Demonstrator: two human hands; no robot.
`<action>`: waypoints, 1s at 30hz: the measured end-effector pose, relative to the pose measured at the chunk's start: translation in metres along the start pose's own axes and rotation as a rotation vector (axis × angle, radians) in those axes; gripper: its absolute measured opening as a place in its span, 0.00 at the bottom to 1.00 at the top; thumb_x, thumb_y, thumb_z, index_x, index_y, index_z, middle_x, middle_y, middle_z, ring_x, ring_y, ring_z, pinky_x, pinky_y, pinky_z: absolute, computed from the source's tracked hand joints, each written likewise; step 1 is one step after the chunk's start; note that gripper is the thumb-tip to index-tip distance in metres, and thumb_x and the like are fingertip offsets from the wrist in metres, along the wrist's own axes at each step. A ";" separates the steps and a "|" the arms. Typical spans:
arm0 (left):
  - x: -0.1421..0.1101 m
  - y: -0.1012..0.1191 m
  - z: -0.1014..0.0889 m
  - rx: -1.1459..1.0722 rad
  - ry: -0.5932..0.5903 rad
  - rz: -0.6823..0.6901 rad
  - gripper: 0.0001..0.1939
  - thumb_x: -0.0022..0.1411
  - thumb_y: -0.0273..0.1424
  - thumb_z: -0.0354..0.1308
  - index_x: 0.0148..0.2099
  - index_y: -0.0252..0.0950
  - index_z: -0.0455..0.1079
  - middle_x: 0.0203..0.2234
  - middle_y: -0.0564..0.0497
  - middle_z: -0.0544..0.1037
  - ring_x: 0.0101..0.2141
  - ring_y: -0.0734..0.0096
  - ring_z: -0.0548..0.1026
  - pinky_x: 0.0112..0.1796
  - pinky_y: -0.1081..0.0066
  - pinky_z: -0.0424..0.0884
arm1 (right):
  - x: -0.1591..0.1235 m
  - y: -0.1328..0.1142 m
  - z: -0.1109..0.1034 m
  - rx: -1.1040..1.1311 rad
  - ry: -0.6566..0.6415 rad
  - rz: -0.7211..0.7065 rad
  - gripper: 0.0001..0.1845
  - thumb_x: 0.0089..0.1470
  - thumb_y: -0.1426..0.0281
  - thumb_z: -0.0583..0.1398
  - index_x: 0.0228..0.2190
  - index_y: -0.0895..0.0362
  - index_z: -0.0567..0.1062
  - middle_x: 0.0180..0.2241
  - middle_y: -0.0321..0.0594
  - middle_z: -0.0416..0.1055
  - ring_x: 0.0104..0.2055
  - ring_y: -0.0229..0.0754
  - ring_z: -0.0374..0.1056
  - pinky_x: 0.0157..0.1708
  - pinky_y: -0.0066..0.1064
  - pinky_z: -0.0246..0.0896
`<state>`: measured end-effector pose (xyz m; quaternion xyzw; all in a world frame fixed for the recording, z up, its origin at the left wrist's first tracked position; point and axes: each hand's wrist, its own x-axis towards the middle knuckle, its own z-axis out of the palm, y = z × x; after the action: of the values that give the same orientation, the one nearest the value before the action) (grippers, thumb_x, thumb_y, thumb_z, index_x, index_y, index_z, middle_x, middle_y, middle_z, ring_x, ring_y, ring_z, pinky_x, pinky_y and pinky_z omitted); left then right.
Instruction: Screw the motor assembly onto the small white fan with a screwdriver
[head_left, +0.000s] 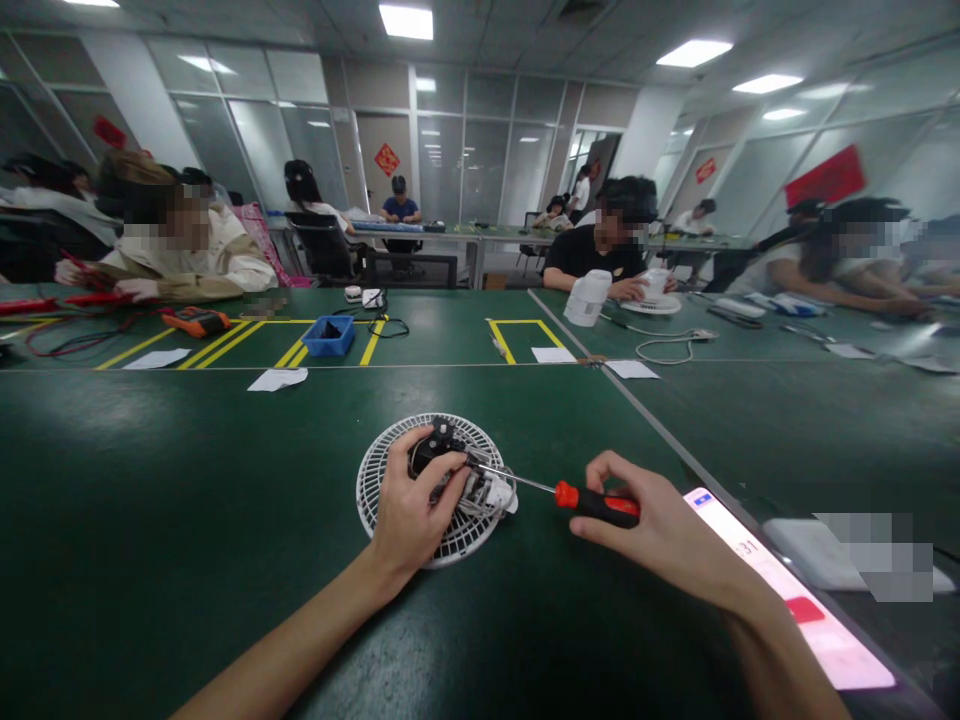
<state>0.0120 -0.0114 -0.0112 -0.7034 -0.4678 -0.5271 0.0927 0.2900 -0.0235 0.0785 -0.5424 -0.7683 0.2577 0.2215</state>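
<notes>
A round white fan grille [373,510] lies on the green tabletop in front of me. On it rests a small dark motor assembly [442,440], with white wiring and a cable bundle [487,495] at its right side. My left hand [412,500] grips the motor, its thumb and index finger close to the screwdriver's tip. The screwdriver [596,502] has a red and black handle and a long metal shaft, which runs left to the motor. My right hand [652,515] holds the handle between thumb and curled fingers. Whether the tip sits in a screw is hidden.
A lit phone-like screen [795,600] lies beside my right forearm. Farther off are a blue tray [328,336], an orange meter [196,321], paper slips [277,379] and a white cable [667,340]. Across the table, a person in black [600,255] handles white parts.
</notes>
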 end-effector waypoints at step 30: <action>0.000 0.000 0.000 -0.018 0.008 -0.004 0.09 0.62 0.28 0.63 0.46 0.42 0.75 0.54 0.46 0.66 0.55 0.58 0.69 0.55 0.52 0.72 | 0.004 0.000 0.006 0.043 -0.106 -0.003 0.15 0.62 0.54 0.58 0.35 0.52 0.75 0.28 0.35 0.72 0.32 0.43 0.69 0.33 0.33 0.60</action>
<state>0.0120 -0.0112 -0.0111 -0.7010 -0.4640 -0.5345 0.0870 0.2848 -0.0211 0.0744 -0.5218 -0.7742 0.3022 0.1925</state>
